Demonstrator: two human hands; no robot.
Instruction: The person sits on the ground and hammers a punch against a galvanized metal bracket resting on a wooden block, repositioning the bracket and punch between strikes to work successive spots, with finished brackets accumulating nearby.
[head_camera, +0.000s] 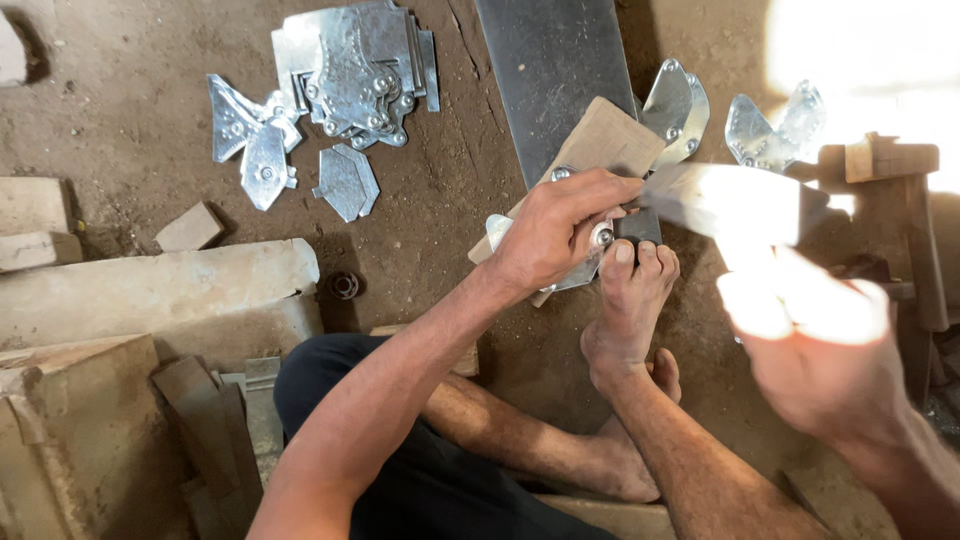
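My left hand (560, 228) presses down on a shiny metal plate with rivets (590, 262) that lies over a wooden block (612, 135) on a dark metal bar (555, 70). The toes of my bare foot (632, 300) pin the plate's near edge. My right hand (815, 345), blurred and in bright light, grips the handle of a hammer-like tool whose blocky head (725, 200) sits just right of the left hand's fingers.
A pile of riveted metal plates (340, 75) lies on the dirt floor at the upper left. More plates (775, 130) lie at the upper right beside a wooden stand (895, 200). Stone and wood blocks (150, 290) line the left side.
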